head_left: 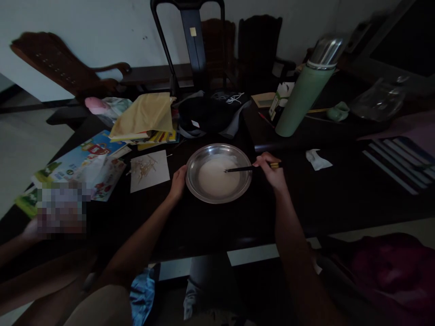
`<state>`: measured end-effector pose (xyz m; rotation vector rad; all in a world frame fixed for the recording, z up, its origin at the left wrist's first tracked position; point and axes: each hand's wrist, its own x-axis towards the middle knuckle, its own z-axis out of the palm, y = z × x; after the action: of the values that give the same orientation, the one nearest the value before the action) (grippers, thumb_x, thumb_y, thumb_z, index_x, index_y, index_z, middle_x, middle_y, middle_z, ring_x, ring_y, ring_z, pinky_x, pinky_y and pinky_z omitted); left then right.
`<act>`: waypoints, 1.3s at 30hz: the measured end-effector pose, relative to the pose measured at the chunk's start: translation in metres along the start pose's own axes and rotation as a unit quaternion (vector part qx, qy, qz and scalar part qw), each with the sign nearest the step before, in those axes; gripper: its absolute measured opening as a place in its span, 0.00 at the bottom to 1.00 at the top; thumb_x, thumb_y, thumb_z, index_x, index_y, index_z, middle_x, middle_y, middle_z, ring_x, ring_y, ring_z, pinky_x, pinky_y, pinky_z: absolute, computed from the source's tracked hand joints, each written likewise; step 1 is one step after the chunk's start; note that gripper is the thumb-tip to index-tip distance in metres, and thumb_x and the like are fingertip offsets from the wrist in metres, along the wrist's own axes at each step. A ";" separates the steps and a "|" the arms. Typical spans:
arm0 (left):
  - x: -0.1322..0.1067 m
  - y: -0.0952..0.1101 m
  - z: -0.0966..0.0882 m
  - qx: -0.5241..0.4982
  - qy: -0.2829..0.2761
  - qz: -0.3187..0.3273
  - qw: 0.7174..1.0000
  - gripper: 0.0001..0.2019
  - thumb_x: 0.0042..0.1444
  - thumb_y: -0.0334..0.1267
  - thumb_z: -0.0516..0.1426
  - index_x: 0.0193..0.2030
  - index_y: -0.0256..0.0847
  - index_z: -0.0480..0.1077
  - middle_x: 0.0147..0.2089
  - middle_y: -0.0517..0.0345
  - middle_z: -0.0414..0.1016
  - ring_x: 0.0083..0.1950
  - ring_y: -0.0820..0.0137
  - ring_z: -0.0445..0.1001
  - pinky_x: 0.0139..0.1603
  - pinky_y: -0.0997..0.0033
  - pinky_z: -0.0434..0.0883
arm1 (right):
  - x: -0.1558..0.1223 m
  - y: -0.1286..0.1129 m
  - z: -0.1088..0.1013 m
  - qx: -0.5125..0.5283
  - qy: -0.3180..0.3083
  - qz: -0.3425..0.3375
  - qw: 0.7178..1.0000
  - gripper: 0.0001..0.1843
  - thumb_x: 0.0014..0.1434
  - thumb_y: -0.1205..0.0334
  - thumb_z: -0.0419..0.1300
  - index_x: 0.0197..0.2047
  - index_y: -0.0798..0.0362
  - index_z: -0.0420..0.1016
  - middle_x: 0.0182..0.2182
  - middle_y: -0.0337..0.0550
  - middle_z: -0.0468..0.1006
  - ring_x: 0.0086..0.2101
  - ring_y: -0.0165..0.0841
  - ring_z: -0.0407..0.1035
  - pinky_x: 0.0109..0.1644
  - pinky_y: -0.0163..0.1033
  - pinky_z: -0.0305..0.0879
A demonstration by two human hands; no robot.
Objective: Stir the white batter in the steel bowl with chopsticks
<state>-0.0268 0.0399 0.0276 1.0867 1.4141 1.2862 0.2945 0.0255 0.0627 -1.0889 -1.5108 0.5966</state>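
A round steel bowl (204,192) sits on the dark table (326,194), holding a white paste or liquid (215,177). My left hand (178,182) rests against the bowl's left rim, fingers curled on it. My right hand (272,170) is closed on dark chopsticks (239,169) whose tips reach into the white mix near its middle.
A white paper with small sticks (149,170) lies left of the bowl, beside picture books (84,160) and a yellow cloth (144,115). A tall green thermos (306,90), a carton, a crumpled tissue (317,159) and striped cloth (397,163) are to the right. Another person's arm (20,246) shows at lower left.
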 end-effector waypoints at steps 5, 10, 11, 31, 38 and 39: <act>-0.001 0.003 0.001 -0.006 0.003 -0.008 1.000 0.15 0.56 0.49 0.57 0.25 0.41 0.67 0.22 0.64 0.64 0.24 0.74 0.60 0.26 0.73 0.61 | -0.003 -0.003 0.002 0.025 -0.061 0.016 0.998 0.26 0.63 0.38 0.57 0.22 0.47 0.75 0.23 0.38 0.76 0.30 0.36 0.71 0.43 0.46 0.66; -0.001 0.003 0.002 -0.003 0.005 0.006 1.000 0.15 0.56 0.48 0.57 0.23 0.42 0.66 0.21 0.64 0.62 0.24 0.74 0.59 0.26 0.74 0.61 | 0.000 -0.004 0.011 -0.005 -0.078 -0.017 0.997 0.23 0.63 0.40 0.59 0.25 0.46 0.77 0.26 0.39 0.79 0.33 0.36 0.72 0.43 0.45 0.66; -0.001 0.003 0.002 -0.001 0.004 0.010 1.000 0.16 0.56 0.48 0.57 0.23 0.42 0.65 0.21 0.64 0.62 0.24 0.74 0.59 0.25 0.74 0.61 | 0.001 -0.002 0.008 -0.009 -0.049 -0.010 0.999 0.23 0.63 0.40 0.58 0.25 0.46 0.76 0.26 0.39 0.78 0.32 0.36 0.71 0.43 0.45 0.65; -0.002 0.003 0.002 -0.002 -0.006 0.001 1.000 0.16 0.56 0.50 0.57 0.24 0.42 0.65 0.21 0.63 0.62 0.26 0.71 0.61 0.27 0.72 0.62 | -0.003 -0.002 0.003 0.022 -0.062 0.017 0.998 0.25 0.63 0.40 0.58 0.22 0.47 0.75 0.23 0.38 0.77 0.31 0.36 0.72 0.43 0.46 0.67; -0.001 0.002 0.001 -0.007 -0.003 0.001 1.000 0.16 0.57 0.49 0.57 0.24 0.42 0.65 0.21 0.64 0.61 0.24 0.74 0.59 0.25 0.74 0.61 | 0.000 0.000 0.001 0.001 -0.002 0.015 1.000 0.24 0.63 0.41 0.58 0.23 0.47 0.75 0.24 0.39 0.76 0.31 0.36 0.71 0.42 0.46 0.66; -0.001 0.002 0.001 -0.007 -0.002 0.003 1.000 0.16 0.57 0.49 0.57 0.23 0.42 0.65 0.21 0.64 0.61 0.24 0.74 0.59 0.25 0.74 0.61 | -0.001 0.000 -0.002 0.011 0.015 0.028 0.999 0.25 0.63 0.41 0.58 0.22 0.47 0.74 0.23 0.38 0.75 0.30 0.35 0.70 0.42 0.46 0.66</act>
<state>-0.0258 0.0395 0.0292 1.0847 1.3964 1.2958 0.2966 0.0241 0.0631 -1.1212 -1.4476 0.6314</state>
